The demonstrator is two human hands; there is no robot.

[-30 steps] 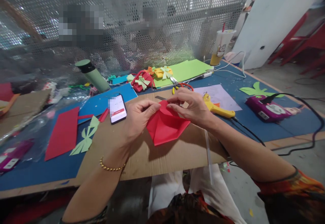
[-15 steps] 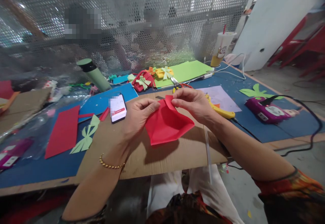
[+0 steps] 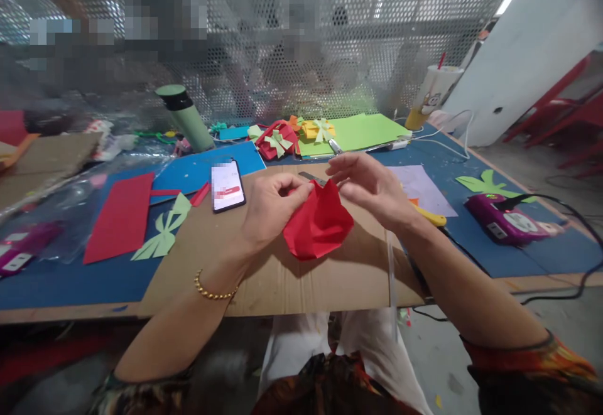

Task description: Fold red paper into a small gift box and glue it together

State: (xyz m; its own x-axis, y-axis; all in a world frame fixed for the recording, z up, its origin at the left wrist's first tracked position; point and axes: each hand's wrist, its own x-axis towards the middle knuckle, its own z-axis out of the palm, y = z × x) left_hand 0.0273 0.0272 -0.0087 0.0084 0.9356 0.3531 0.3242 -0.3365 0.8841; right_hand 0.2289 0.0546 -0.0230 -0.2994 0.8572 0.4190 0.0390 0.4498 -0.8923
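A folded red paper piece (image 3: pixel 318 226), pouch-like with a notched top edge, is held over the cardboard sheet (image 3: pixel 264 289). My left hand (image 3: pixel 276 208) pinches its upper left corner between thumb and fingers. Just right of the paper, my right hand (image 3: pixel 372 189) has its fingers apart, with nothing seen in them. Behind the paper lies a dark flat strip (image 3: pixel 311 178), partly covered. A phone (image 3: pixel 228 186) with a lit screen rests left of my left hand. Partly hidden by my right arm is a yellow tool (image 3: pixel 431 216) with a black cord.
Left are a red paper sheet (image 3: pixel 120 220) and a pale green paper bow (image 3: pixel 162 230). A green bottle (image 3: pixel 188 120), red and yellow paper bags (image 3: pixel 277 140), and green sheets (image 3: pixel 367 131) line the back. At right are a cup (image 3: pixel 431 98) and a purple power strip (image 3: pixel 499 217).
My right hand has let go of the red paper and its fingers have spread. The paper's opening no longer faces me. The whole view has shifted slightly.
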